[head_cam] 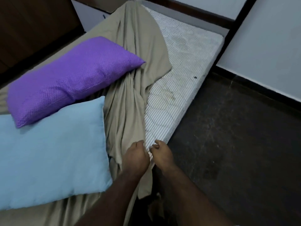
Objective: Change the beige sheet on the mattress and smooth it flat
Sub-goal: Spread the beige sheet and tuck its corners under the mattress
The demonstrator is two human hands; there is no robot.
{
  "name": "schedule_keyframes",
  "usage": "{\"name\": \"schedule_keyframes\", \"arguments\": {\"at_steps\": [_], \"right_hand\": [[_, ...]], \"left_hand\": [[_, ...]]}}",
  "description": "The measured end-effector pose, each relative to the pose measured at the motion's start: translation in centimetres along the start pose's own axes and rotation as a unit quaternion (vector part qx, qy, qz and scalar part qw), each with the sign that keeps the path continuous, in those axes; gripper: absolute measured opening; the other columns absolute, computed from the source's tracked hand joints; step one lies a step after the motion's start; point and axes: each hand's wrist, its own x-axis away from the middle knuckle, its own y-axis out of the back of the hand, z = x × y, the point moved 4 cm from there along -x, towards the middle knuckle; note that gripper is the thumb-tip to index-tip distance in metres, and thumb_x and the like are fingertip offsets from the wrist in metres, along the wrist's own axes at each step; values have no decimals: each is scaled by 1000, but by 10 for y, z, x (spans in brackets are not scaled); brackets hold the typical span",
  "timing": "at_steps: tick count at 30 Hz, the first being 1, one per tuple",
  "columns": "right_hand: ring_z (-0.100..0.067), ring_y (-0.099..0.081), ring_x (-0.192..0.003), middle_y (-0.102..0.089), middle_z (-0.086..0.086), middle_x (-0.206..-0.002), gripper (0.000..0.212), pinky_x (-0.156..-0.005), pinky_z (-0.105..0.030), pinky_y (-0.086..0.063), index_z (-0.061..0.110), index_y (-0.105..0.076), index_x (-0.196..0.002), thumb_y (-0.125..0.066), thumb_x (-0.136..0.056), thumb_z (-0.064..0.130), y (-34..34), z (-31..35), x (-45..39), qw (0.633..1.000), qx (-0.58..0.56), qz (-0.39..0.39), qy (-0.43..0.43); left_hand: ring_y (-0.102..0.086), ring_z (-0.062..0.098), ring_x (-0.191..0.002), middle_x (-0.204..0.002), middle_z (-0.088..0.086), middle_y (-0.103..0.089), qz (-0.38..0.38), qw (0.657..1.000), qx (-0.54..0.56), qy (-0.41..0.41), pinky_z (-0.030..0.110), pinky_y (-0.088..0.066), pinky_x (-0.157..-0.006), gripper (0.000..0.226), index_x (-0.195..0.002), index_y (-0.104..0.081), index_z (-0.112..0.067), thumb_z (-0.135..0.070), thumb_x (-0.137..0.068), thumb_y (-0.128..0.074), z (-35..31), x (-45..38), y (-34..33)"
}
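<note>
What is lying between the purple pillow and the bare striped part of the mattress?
In the head view, bunched folds of the beige sheet lie between the purple pillow and the bare striped mattress.

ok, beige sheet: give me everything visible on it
The beige sheet is thin, soft-looking plain cloth, pulled off the right side of the mattress and bunched into a long wrinkled ridge down the middle, baring striped ticking. It still covers the left side, under the purple pillow and the blue pillow. The near end hangs off the mattress edge. The left hand grips its gathered edge; the right hand is at the mattress edge beside it.
</note>
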Motion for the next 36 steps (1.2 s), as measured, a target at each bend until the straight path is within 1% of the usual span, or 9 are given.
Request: {"name": "schedule_keyframes", "arguments": {"at_steps": [4, 7, 11, 16, 22, 26, 28, 31, 36], "right_hand": [[-20, -60, -119, -65, 0, -126, 67, -109, -41, -46, 13, -53, -142, -68, -84, 40, -1, 27, -98, 994, -87, 43, -42], [-18, -68, -100, -70, -2, -114, 72, -98, -42, -55, 19, -55, -137, -73, -74, 50, -4, 45, -153, 979, -161, 76, -95], [-10, -60, -58, -61, 3, -71, 19, -60, -30, -53, 23, -57, -89, -72, -89, 34, -14, 88, -215, 966, -215, 109, -88], [-19, -46, -55, -44, 3, -49, 35, -56, -37, -40, 21, -55, -52, -74, -80, 30, -10, 140, -279, 967, -225, 110, -50], [-27, -62, -78, -67, -12, -81, 2, -77, -42, -54, 7, -63, -87, -63, -87, 5, 179, 202, -347, 897, -441, 24, 27], [-30, -67, -114, -71, -11, -119, 41, -94, -44, -57, 9, -62, -130, -55, -98, 33, 307, 239, -404, 799, -600, 21, 46], [-26, -68, -106, -74, -5, -113, 34, -81, -33, -59, 19, -68, -119, -49, -101, 41, 330, 224, -424, 822, -569, 5, 0], [-27, -69, -101, -66, -15, -132, 39, -79, -33, -58, 16, -71, -114, -48, -101, 45, 328, 192, -432, 875, -468, 47, -116], [-30, -70, -109, -71, -13, -123, 73, -98, -46, -53, 13, -70, -126, -53, -85, 71, 344, 208, -424, 836, -479, 212, -163]], "left_hand": [[-60, 27, -113, -121, 9, -64, -19, 998, 53, 36, 41, -49, -96, 36, -129, -58, -11, -21, -98, -45, -7, -72, -15], [-59, 20, -113, -122, 4, -64, -37, 994, 87, 46, 39, -50, -98, 36, -130, -59, -14, -18, -96, -49, -9, -105, -17], [-60, 17, -110, -117, -1, -65, -59, 991, 101, 60, 41, -52, -96, 40, -128, -58, -20, -19, -89, -51, -22, -157, -12], [-59, 15, -114, -124, -6, -63, -118, 976, 112, 143, 41, -52, -97, 45, -132, -54, -25, -21, -88, -64, -49, -221, -8], [-60, 35, -92, -98, 11, -60, -189, 958, -66, 205, 45, -49, -75, 59, -112, -62, -15, -48, -64, -52, -159, -305, -14], [-66, 28, -76, -82, -1, -67, -167, 982, -23, 89, 35, -50, -63, 38, -102, -65, -27, -36, -65, -62, -260, -377, -18], [-68, 27, -76, -85, 1, -70, -147, 987, 49, 48, 31, -52, -60, 40, -110, -65, -26, -38, -76, -48, -304, -394, -25], [-67, 25, -99, -109, 2, -71, -57, 972, 220, 65, 37, -55, -82, 43, -125, -60, -27, -39, -90, -38, -345, -405, -42], [-69, 6, -96, -103, -16, -73, -60, 915, 379, 122, 33, -56, -84, 25, -116, -64, -40, -47, -93, -57, -377, -409, -53]]}}
